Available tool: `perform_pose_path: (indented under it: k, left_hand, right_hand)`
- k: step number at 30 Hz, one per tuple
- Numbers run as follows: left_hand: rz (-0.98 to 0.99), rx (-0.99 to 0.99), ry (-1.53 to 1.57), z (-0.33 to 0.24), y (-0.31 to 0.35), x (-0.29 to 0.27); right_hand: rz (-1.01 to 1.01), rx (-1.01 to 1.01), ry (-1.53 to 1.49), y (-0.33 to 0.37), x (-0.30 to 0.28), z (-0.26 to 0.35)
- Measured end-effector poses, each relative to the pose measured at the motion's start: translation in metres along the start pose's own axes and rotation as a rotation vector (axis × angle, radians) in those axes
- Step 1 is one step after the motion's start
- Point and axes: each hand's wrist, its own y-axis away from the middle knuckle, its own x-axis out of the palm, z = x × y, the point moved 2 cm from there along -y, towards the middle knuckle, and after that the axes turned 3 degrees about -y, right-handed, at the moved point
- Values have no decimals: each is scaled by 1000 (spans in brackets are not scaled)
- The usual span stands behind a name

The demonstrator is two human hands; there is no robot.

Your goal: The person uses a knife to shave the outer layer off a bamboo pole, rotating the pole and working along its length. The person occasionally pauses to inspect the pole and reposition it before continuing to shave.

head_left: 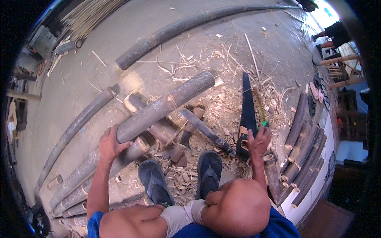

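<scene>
Across a concrete floor (99,71) littered with pale shavings, a thick grey bamboo culm (158,110) slants from lower left to upper right in front of a seated person's knees, lying over shorter bamboo offcuts (162,131). The left hand (110,143) is clasped round its near end, fingers over the upper side, thumb beneath. Well apart from it, the right hand (258,141) bends over a green tape measure (263,124), beside the grip of a black-bladed handsaw (247,104); whether its fingers are closed cannot be told.

The culm looks stiff and fairly heavy for its length, though probably hollow. Its smooth, rounded skin could roll or slip, and the cut rims may splinter. The raised joint near its middle should give a surer hold, with a second hand near an end.

The left palm hides the near rim; the far end has a ragged pale edge, hard to read. The culm covers part of the offcuts below. At upper right, a second person (337,35) is cut off to dark clothing and legs, and the fisheye border blackens every corner.
</scene>
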Motion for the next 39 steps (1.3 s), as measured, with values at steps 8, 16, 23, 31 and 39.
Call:
perform_pose_path:
  k: [8, 16, 23, 31, 39]
  left_hand:
    - [46, -56, 72, 22, 8, -9]
    - [145, -25, 207, -23, -29, -15]
    - [-188, 69, -40, -45, -15, 6]
    - [154, 84, 140, -33, -35, -10]
    - [126, 42, 142, -39, -34, -11]
  right_hand:
    - [456, -142, -350, 76, 12, 96]
    - [621, 341, -1031, 83, -39, 85]
    - [397, 246, -1037, -10, -14, 113]
    - [749, 297, -1376, -103, 28, 150]
    - [741, 222, -1266, -106, 31, 182]
